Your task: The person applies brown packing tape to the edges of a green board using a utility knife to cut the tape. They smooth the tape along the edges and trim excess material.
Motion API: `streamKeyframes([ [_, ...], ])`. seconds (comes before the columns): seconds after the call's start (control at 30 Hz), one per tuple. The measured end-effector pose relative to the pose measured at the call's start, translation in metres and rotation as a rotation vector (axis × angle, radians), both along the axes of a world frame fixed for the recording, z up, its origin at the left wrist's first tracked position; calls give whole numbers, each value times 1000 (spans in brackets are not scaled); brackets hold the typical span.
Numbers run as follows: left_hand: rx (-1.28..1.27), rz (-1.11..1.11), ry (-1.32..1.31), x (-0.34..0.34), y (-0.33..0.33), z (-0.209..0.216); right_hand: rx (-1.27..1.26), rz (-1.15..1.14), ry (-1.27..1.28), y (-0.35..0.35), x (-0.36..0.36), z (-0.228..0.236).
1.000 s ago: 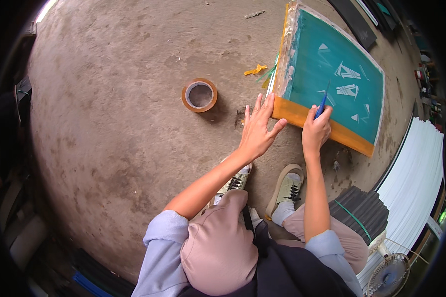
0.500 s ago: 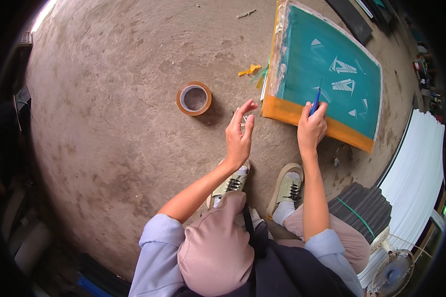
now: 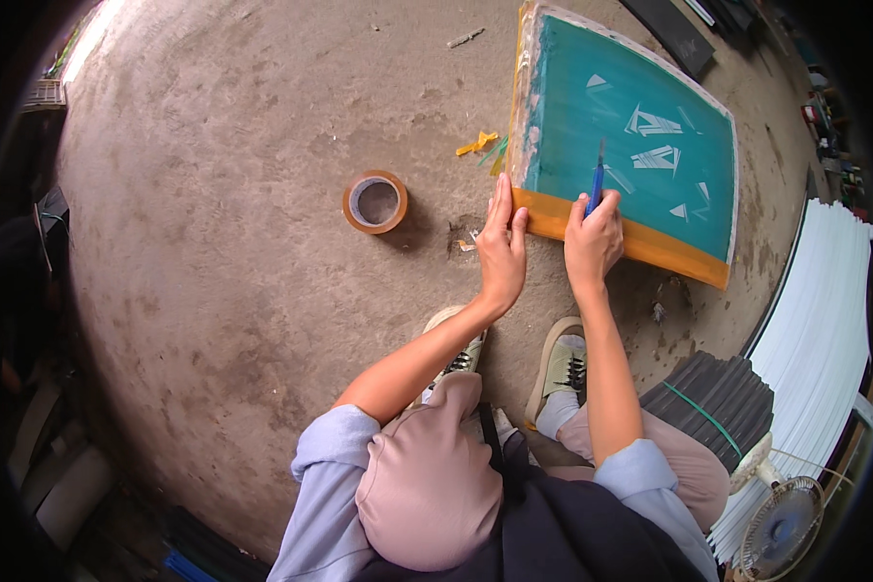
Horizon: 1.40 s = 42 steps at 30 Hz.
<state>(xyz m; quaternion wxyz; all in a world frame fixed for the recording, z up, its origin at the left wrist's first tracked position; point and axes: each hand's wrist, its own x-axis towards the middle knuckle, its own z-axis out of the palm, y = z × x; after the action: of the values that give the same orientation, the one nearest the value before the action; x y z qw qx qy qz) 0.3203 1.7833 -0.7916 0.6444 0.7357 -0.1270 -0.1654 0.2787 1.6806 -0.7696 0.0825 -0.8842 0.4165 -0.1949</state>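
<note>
A framed teal screen (image 3: 572,116), like a printing screen with pale angular shapes in its mesh, lies on the concrete floor at the upper right. Brown tape (image 3: 674,250) runs along its near edge. My left hand (image 3: 501,242) rests at the near left corner of the frame, fingers stretched out along the side and thumb on the tape. In my right hand (image 3: 595,242) is a slim blue craft knife (image 3: 597,182), its thin tip pointing away from me over the teal mesh. That hand is closed around it above the taped edge.
A roll of brown packing tape (image 3: 375,203) lies flat left of the screen. Crumpled yellow tape scraps (image 3: 476,145) lie near the frame's left side. To my right are a bundle of dark strips (image 3: 708,403), stacked white sheets (image 3: 810,320) and a small fan (image 3: 783,529).
My left hand has moved right and away from me, from free air to the frame's corner. My right hand has shifted slightly left with the craft knife.
</note>
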Motion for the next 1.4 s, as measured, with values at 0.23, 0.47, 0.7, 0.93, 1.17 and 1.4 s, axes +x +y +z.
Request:
streamKeyframes([
  [0.23,-422,12,68,3,21,-2,45,48,-1,-7,-3,1],
  [0.47,-443,-40,472,35,89,11,856,246,-340,70,31,24],
  [0.7,124,-12,112,39,110,-33,915,362,-317,126,54,-21],
  [0.93,907,-267,-253,36,139,-71,811,795,219,44,-23,43],
  [1.17,367,-272,-669,32,69,27,289,686,353,-75,-100,130],
  [1.4,452,-586,-869,13,17,50,183,684,335,-108,-111,97],
])
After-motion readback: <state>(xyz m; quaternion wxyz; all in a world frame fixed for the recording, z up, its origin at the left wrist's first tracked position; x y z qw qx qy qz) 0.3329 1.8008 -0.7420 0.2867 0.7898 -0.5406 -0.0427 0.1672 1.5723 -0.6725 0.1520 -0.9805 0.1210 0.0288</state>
